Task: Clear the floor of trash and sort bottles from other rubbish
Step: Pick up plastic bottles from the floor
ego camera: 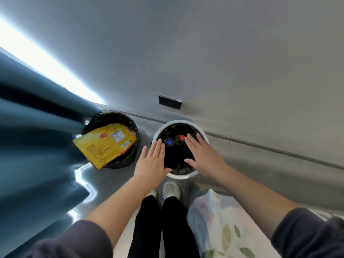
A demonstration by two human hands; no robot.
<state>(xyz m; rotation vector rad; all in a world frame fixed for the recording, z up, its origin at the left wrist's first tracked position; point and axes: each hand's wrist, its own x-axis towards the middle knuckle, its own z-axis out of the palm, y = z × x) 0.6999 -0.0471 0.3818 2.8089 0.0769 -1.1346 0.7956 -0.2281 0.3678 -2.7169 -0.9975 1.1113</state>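
Head camera, looking down: a person stands at two round bins set against the wall. White bin [181,176], black-lined, holds two bottles upright side by side: blue-capped bottle [169,142] and red-capped bottle [181,138]. Left hand [151,161] and right hand [203,155] are spread flat over its mouth, fingers straight, grasping nothing; contact with the rim cannot be confirmed. Black bin [128,161], just to the left, holds a yellow carton [104,144] tilted and jutting over the rim. Teal curtain [37,127] hangs beside it. White shoes [170,189] stand on the glossy floor [111,179] near the white bin.
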